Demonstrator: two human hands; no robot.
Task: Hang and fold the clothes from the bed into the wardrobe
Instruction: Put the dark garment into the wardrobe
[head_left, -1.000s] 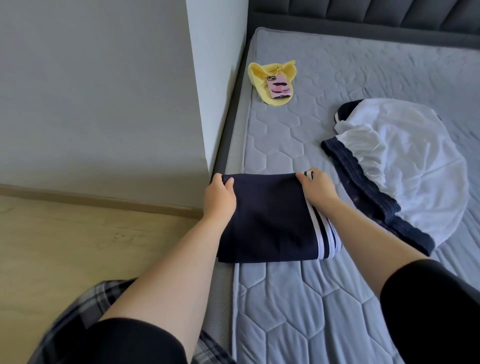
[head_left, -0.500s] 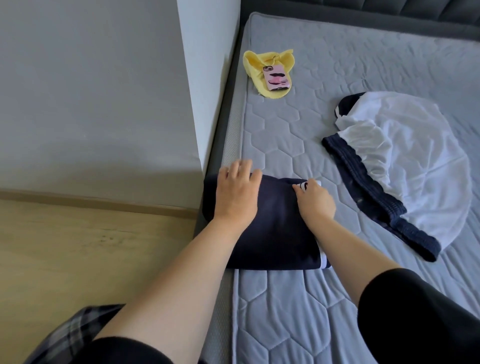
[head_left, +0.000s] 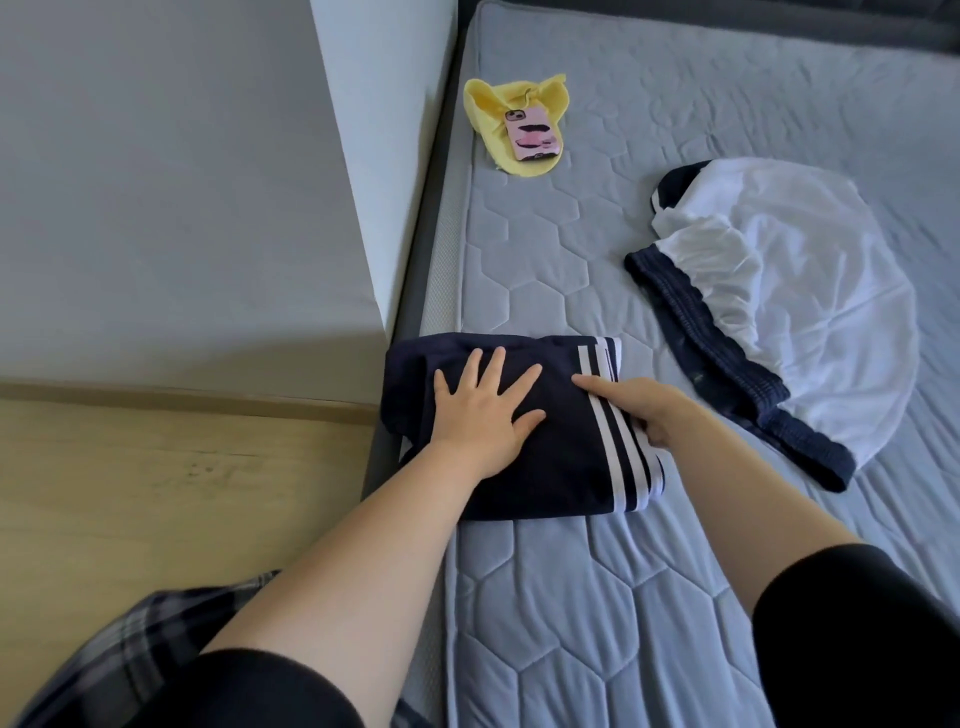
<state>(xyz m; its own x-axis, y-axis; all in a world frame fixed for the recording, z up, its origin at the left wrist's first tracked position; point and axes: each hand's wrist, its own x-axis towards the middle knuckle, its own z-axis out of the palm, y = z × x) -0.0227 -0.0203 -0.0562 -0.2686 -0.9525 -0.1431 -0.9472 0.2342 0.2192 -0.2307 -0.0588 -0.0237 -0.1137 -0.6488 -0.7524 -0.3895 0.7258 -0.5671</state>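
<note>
I'm in a home bedroom: a quilted grey mattress (head_left: 597, 597) in a dark bed frame (head_left: 415, 249), loose clothes (head_left: 795, 291) and my phone (head_left: 532, 136) on it, a white wall (head_left: 156, 182), wood floor (head_left: 130, 493) alongside.

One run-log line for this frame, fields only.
step: folding | item: navy striped garment on mattress | left hand: flat, pressing | right hand: at striped edge, grip unclear | unfolded: white-navy garment

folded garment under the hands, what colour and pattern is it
Dark navy with white stripes along its right edge, seen in the head view: the folded garment.
</note>
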